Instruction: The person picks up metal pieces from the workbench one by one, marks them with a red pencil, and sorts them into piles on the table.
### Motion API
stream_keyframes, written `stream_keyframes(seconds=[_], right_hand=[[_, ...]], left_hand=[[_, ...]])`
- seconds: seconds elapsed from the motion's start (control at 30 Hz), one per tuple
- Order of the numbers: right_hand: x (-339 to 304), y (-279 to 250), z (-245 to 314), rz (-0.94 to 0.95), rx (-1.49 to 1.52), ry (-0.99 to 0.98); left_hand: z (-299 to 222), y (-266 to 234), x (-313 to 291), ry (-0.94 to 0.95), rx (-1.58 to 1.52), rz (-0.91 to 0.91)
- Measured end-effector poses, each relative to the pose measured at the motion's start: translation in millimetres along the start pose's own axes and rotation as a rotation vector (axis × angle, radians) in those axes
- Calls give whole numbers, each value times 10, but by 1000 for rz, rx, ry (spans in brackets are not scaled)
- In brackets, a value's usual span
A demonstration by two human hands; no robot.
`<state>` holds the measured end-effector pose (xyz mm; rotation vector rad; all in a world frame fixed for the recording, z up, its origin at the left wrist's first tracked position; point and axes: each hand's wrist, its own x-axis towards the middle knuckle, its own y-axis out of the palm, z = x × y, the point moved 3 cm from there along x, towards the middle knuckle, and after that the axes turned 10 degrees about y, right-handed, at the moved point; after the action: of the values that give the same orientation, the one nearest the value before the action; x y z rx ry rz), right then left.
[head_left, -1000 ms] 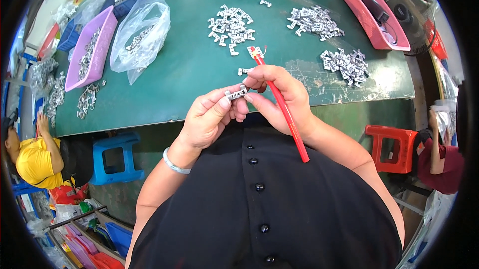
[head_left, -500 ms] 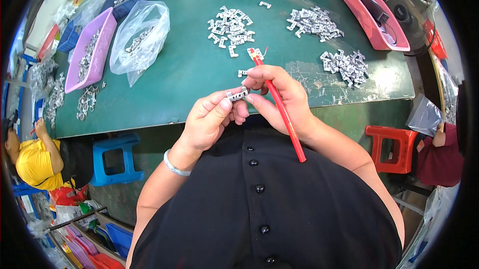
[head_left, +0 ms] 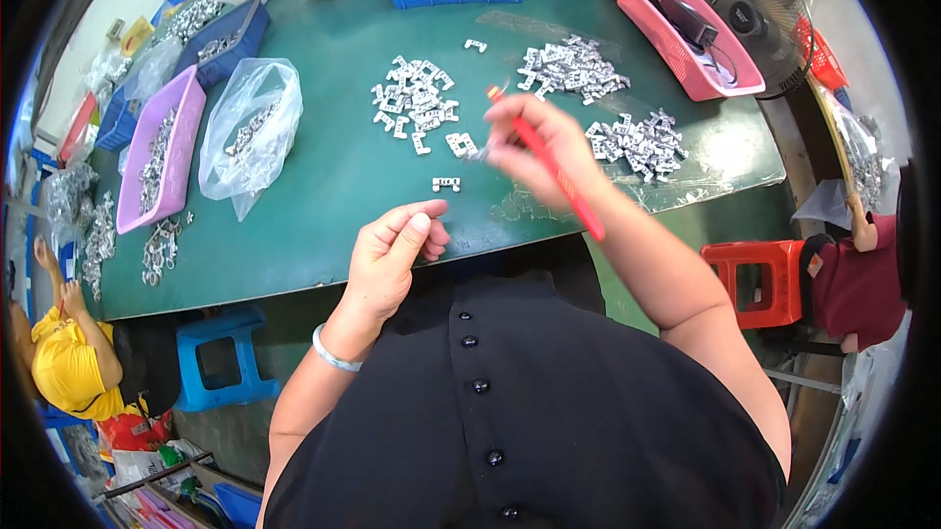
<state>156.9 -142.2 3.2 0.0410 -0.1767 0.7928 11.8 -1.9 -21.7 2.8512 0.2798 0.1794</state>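
While my right hand (head_left: 561,142), blurred, grips a red pen (head_left: 556,171), I see one metal piece (head_left: 446,182) lying crosswise on the table (head_left: 328,201), just beyond my nearer left hand (head_left: 385,259), half-curled and apparently empty.

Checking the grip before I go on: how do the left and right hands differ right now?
Nothing shows in the left hand, while the right hand holds a slim red pen-like tool.
The left hand is at the near edge of the green table; the right hand reaches farther over it.
The left wrist wears a pale bangle; the right wrist has none.
Both hands are ungloved.
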Motion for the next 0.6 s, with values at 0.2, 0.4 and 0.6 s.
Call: stream_keyframes(seconds=[0.2,0.4,0.6], right_hand=[[595,-1248,-116,-378,-359,106],[599,-907,104,-294,-1014,-144],[334,-104,-70,187,-880,-118]], left_hand=[[-23,-65,-54,-27,83,-87],[-13,-208,-159,-25,82,-158],[-16,-221,-179,-11,65,-148]])
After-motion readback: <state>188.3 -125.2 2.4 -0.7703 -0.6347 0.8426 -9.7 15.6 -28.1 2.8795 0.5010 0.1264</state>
